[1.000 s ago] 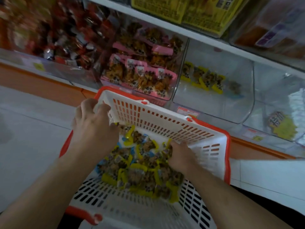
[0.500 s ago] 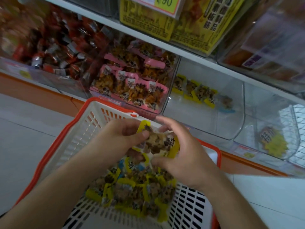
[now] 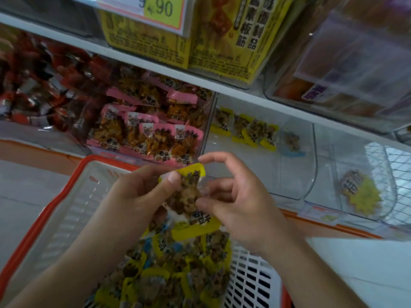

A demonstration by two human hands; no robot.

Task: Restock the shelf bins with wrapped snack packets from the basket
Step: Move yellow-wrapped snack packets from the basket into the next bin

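Left hand [image 3: 142, 194] and right hand [image 3: 242, 201] pinching together a yellow-edged snack packet [image 3: 189, 196], hovering above the basket [image 3: 64, 210], packet pile [image 3: 178, 270] lying inside, near-empty clear bin [image 3: 289, 174] sitting open just beyond the basket's far rim.

Held packet [image 3: 189, 196]: yellow-edged clear wrap over brown snack, black characters on the lower band.
Basket [image 3: 66, 210]: white slotted walls, orange-red rim.
Basket packets [image 3: 178, 270]: yellow ends (a few blue), brown filling.
Pink packets [image 3: 151, 130]: pink borders, orange-brown contents.
Red packets [image 3: 44, 85]: red and silver wrappers.
Clear bin [image 3: 295, 174]: transparent, holding several yellow packets [image 3: 251, 130].
Price tag [image 3: 162, 10]: yellow, dark numerals.
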